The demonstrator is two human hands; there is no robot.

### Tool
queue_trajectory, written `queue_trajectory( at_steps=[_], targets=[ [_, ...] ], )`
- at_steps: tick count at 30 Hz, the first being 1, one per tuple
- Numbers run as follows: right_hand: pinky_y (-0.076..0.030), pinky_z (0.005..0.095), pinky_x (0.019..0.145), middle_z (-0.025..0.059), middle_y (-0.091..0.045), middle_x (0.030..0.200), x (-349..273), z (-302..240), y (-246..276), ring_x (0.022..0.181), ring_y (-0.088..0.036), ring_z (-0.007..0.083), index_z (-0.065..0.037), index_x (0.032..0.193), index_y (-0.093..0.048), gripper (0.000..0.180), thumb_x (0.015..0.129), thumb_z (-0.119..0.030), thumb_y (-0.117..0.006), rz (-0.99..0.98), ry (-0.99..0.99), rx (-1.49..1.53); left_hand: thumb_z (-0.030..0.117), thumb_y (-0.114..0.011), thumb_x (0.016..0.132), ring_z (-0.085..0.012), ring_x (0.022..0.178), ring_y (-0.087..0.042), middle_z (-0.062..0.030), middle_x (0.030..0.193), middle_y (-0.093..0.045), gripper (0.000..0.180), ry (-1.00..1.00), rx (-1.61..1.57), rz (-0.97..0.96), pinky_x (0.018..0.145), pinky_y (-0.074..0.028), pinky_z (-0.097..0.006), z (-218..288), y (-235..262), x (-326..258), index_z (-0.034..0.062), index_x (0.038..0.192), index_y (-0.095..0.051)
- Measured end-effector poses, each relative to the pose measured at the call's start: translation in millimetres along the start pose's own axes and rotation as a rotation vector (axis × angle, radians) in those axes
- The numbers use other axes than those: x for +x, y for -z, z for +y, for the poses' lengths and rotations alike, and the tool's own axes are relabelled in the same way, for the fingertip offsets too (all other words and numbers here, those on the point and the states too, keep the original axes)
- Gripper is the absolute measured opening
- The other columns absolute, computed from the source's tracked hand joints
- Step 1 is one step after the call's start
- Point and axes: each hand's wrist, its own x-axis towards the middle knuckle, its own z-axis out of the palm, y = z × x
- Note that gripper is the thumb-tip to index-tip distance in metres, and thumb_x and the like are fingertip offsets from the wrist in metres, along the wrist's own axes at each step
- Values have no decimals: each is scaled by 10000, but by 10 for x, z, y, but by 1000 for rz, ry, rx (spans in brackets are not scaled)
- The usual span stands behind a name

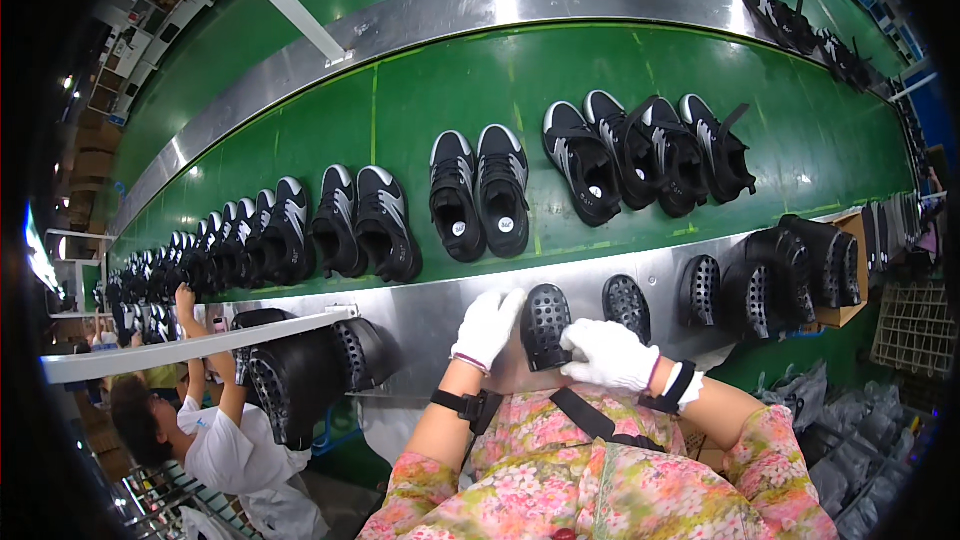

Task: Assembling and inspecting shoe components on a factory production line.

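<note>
Gloved hands work a black perforated insole (545, 325) on the steel ledge (420, 315) beside a green conveyor belt (600, 90) lined with black sneakers (480, 190). My left hand (488, 325) rests on the insole's left edge, fingers pressed together and curved over it. My right hand (610, 353) pinches its lower edge – wrist bent inward, forearm low. I judge a firm two-sided hold keeps it from slipping. A second insole (627, 305) lies just beside.
</note>
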Motion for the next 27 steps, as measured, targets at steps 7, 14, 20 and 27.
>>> queue_trajectory(
  at_steps=[7, 14, 20, 27],
  targets=[
    [-493, 434, 922, 191, -637, 1115, 41, -39, 360, 1049, -622, 385, -50, 1232, -563, 492, 892, -395, -654, 87, -174, 228, 262, -602, 939, -192, 839, -611, -82, 941, -672, 320, 186, -908, -22, 771, -496, -324, 350, -176, 262, -36, 1051, -639],
    [-494, 412, 938, 220, -635, 1173, 151, 273, 474, 1064, -634, 342, 11, 1314, -515, 630, 859, -370, -727, 649, -330, 359, 258, -524, 988, -286, 877, -616, -173, 964, -649, 289, -134, -531, 198, 788, -481, -392, 1127, -494, 624, -8, 1032, -630],
    [-530, 398, 838, 204, -685, 1022, -2, 671, 948, 925, -680, 323, 1, 1187, -588, 491, 829, -295, -746, 798, -430, 324, 241, -578, 946, -341, 989, -611, -194, 1098, -635, 320, -443, -65, 339, 866, -495, -373, 1399, -529, 1399, 33, 1186, -617],
    [-531, 435, 788, 241, -686, 927, 309, 804, 1237, 885, -669, 404, 4, 1093, -616, 506, 785, -377, -744, 547, -463, 149, 292, -635, 878, -298, 856, -637, -114, 904, -614, 350, -533, 666, 254, 728, -531, -440, 1451, -473, 1784, 116, 1180, -617]
  ],
)
